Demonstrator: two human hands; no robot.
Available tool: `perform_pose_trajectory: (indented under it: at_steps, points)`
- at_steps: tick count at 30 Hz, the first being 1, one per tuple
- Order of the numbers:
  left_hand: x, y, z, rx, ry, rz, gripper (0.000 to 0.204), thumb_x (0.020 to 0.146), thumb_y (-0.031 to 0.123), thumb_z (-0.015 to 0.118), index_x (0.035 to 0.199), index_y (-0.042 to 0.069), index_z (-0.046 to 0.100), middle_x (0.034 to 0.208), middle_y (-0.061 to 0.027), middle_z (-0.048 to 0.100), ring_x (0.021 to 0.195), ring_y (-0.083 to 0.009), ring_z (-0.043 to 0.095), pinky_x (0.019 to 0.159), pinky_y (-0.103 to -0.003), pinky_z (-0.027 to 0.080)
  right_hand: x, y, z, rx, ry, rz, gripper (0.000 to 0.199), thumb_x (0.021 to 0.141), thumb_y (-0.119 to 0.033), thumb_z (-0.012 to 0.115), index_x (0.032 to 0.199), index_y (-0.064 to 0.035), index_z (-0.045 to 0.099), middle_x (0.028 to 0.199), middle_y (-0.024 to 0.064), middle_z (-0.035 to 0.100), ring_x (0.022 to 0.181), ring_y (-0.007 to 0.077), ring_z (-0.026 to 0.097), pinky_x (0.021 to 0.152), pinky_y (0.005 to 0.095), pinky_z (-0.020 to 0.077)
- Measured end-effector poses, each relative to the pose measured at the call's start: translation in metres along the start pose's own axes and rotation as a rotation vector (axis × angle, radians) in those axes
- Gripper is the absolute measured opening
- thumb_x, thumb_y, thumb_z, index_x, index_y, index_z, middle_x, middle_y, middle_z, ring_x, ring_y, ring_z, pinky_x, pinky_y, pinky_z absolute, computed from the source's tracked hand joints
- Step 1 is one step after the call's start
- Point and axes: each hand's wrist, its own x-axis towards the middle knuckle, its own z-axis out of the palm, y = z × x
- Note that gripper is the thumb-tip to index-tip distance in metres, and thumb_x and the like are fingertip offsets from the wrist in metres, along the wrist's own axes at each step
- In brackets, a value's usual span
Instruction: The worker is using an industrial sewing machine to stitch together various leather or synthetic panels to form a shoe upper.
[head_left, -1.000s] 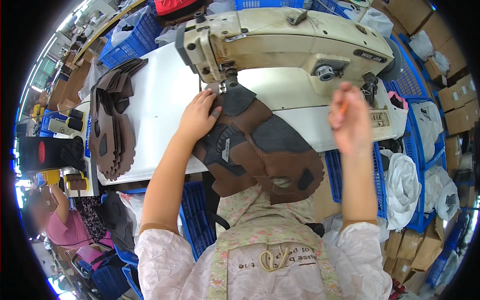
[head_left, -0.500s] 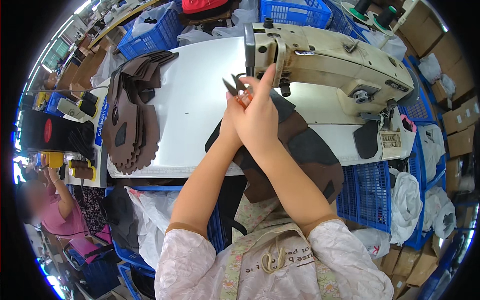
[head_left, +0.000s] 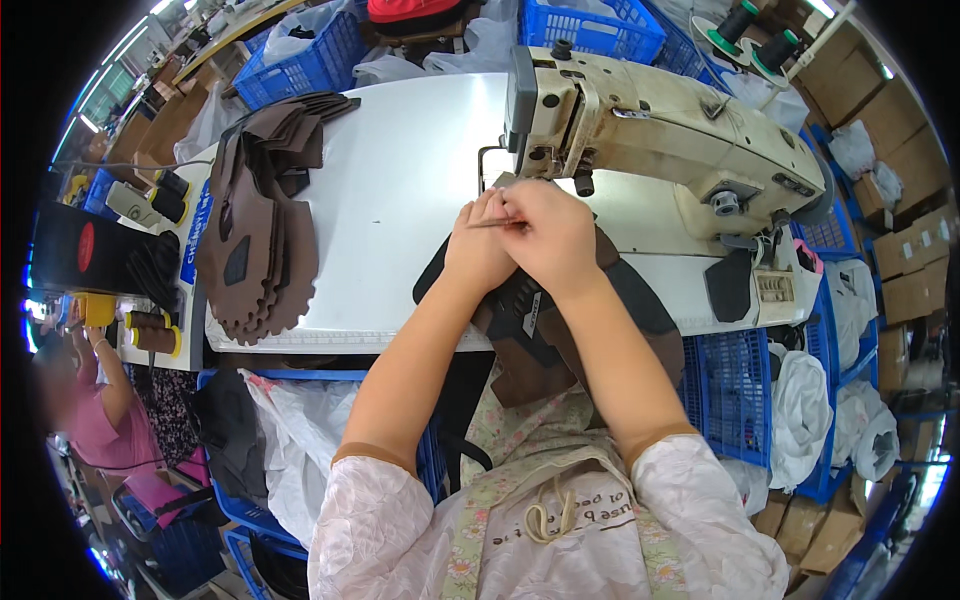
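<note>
Close together below the sewing machine (head_left: 660,135) head, my two hands meet over a brown and black leather piece (head_left: 640,300) that hangs over the table's front edge. My right hand (head_left: 562,235) is closed around a small pair of thread snips (head_left: 492,222), whose blades point left across the left fingers. My left hand (head_left: 478,252) is closed too, its fingertips curled up beside the snips. What the left fingers pinch, if anything, is hidden. The machine's needle area is partly covered by my right hand.
A stack of brown leather pieces (head_left: 255,240) lies on the white table (head_left: 400,150) at left. Thread spools (head_left: 152,335) stand beyond it. A small black piece (head_left: 728,285) lies at right. Blue crates (head_left: 735,385) and white bags (head_left: 800,400) flank me. A co-worker (head_left: 110,410) sits far left.
The snips have swung from pointing up with blades apart to lying flat, pointing left. My right hand has turned over and lowered. The leather piece has shifted slightly, showing a small pale label.
</note>
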Motion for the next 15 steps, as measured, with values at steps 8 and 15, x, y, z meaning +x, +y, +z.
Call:
perform_pose_trajectory:
  at_steps: [8,15]
  points:
    - [-0.004,0.0,0.001,0.168,0.128,0.082,0.046,0.089,0.032,0.061,0.123,0.0,0.059,0.134,-0.0194,0.056,0.131,-0.0331,0.048,0.107,-0.045,0.038,-0.031,0.017,-0.064,-0.232,-0.209,-0.019,0.028,0.07,-0.005,0.076,0.097,-0.007,0.067,0.088,0.0085,0.069,0.071,0.0247,0.067,0.064,0.0318,0.0542]
    - [-0.003,-0.001,-0.007,0.148,0.011,0.045,0.047,0.092,0.032,0.061,0.128,0.001,0.057,0.141,-0.0174,0.05,0.136,-0.0345,0.042,0.111,-0.044,0.036,-0.057,0.057,-0.073,-0.476,-0.253,0.404,0.027,0.08,-0.022,0.073,0.101,-0.0067,0.067,0.094,0.0105,0.067,0.088,0.0309,0.066,0.075,0.0411,0.0522]
